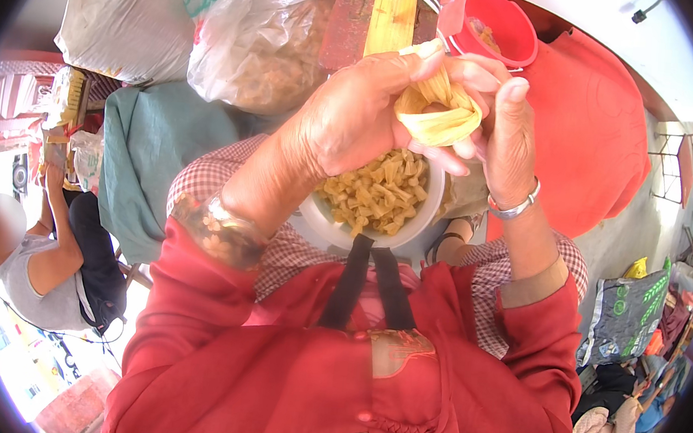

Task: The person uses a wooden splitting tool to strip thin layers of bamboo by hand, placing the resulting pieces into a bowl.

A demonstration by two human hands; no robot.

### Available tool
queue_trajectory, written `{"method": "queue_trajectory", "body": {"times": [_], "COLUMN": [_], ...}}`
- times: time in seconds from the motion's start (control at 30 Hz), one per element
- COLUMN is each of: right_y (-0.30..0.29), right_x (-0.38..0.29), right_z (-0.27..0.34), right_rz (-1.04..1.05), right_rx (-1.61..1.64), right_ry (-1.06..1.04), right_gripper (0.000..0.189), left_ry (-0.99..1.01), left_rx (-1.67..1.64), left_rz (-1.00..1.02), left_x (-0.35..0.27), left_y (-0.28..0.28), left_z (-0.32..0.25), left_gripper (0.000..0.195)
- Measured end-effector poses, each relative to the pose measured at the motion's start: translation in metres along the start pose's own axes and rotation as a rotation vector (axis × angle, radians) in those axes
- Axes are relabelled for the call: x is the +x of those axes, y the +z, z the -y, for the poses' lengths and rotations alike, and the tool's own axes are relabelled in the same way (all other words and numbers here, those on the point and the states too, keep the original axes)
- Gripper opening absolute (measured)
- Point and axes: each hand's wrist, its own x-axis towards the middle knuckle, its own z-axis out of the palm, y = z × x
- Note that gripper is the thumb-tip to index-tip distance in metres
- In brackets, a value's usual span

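Observation:
Both hands are raised together over a white bowl (435,206). A soft yellow strip (444,132), which looks like bean-curd skin, is looped between them with a gap in its middle. My left hand (361,108) pinches the upper part of the strip near its thumb tip, and its other fingers lie under the loop. My right hand (509,131) holds the loop's right side with its fingers, its thumb standing up and apart. Several small knotted yellow-brown pieces (379,194) fill the bowl below, partly hidden by my left hand and wrist.
Beyond my hands stands a red-and-yellow wooden bench (392,18), with a red bucket (513,31) beside it. Plastic bags, one a clear bag of brownish pieces (261,57), sit at the upper left. Red cloth (579,125) spreads rightward. Another person (43,266) sits at far left.

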Motion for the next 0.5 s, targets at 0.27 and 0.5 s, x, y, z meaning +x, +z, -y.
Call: {"method": "queue_trajectory", "body": {"times": [0.27,0.5], "right_y": [-0.037,-0.039], "right_x": [-0.010,-0.007], "right_z": [-0.002,-0.003], "right_rz": [-0.043,0.166], "right_rx": [-0.082,-0.279], "right_ry": [0.035,0.176], "right_gripper": [0.044,0.037], "left_ry": [0.025,0.109], "left_rx": [-0.220,-0.144], "left_rz": [0.127,0.003], "left_x": [0.000,-0.009], "left_y": [-0.011,-0.017], "left_z": [-0.008,-0.020], "left_gripper": [0.051,0.053]}}
